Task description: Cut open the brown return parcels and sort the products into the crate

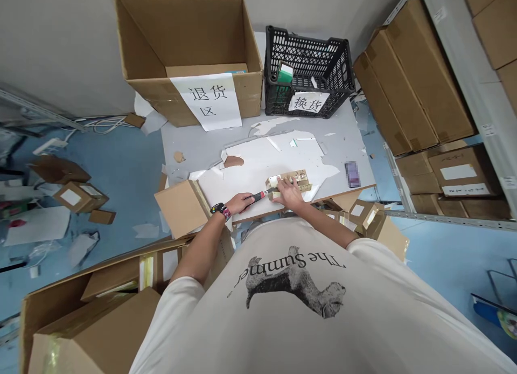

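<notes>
My left hand [239,202] is closed around a black and red utility knife [255,198]. The knife points right, its tip at the left end of a small taped cardboard box [299,177]. Spread over that box, my right hand [289,194] presses it down near the table's front edge, its fingers on the top; some fingertips are hard to make out. Under the box lies a worn white sheet [258,158] with torn edges.
At the table's back stand a large open carton [194,96] and a black plastic crate [309,77], both with paper signs. A purple item [352,174] lies right. Cartons [181,209] crowd the left front; a shelf of boxes [420,88] rises right.
</notes>
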The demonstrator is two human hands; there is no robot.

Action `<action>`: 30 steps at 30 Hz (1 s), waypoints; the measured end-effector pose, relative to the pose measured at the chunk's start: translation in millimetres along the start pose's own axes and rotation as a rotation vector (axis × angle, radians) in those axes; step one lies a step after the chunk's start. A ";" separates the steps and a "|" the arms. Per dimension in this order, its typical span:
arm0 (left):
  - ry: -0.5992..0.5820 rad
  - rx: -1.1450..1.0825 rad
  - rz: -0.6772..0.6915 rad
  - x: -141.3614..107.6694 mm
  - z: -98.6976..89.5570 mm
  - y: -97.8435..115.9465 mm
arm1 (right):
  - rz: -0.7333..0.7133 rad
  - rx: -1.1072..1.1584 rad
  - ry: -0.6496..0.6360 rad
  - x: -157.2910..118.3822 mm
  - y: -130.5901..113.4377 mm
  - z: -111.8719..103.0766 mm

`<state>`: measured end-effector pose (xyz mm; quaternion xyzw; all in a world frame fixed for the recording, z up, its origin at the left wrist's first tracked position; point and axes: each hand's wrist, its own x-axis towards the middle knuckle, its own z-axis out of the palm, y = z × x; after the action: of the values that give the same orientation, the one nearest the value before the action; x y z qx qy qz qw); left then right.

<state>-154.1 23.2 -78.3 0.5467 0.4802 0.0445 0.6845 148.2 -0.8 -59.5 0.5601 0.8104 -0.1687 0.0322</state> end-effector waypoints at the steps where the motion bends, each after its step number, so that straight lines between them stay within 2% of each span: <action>1: 0.012 0.006 0.008 -3.1 2.6 -3.8 | -0.006 -0.001 -0.009 -1.4 0.5 -1.4; 5: 0.111 0.080 0.068 -19.2 13.9 -22.6 | -0.027 0.062 -0.014 -4.9 2.6 -9.7; 9: 0.322 0.176 0.119 -38.1 25.3 -36.7 | 0.062 0.248 0.033 -0.4 6.1 -16.7; 12: 0.476 0.236 0.156 -48.9 36.4 -39.9 | 0.149 0.401 0.069 5.8 11.1 -18.5; 15: 0.547 0.351 0.184 -52.9 48.3 -38.0 | 0.160 0.459 0.043 9.0 16.8 -18.0; 19: 0.559 0.532 0.199 -51.3 57.8 -33.1 | 0.166 0.346 -0.054 8.8 20.1 -15.6; 21: 0.539 0.578 0.226 -50.0 58.3 -31.0 | 0.134 0.240 -0.060 10.2 19.7 -14.5; 26: 0.503 0.668 0.229 -47.1 52.2 -27.3 | 0.046 -0.010 -0.054 19.4 20.8 -14.1; 30: 0.498 0.727 0.237 -43.1 46.8 -23.4 | -0.023 -0.080 -0.065 20.6 27.0 -15.3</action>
<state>-155.0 -44.3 -73.3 0.7752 0.5488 0.0812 0.3022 167.4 31.0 -56.4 0.5433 0.8214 -0.1546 0.0792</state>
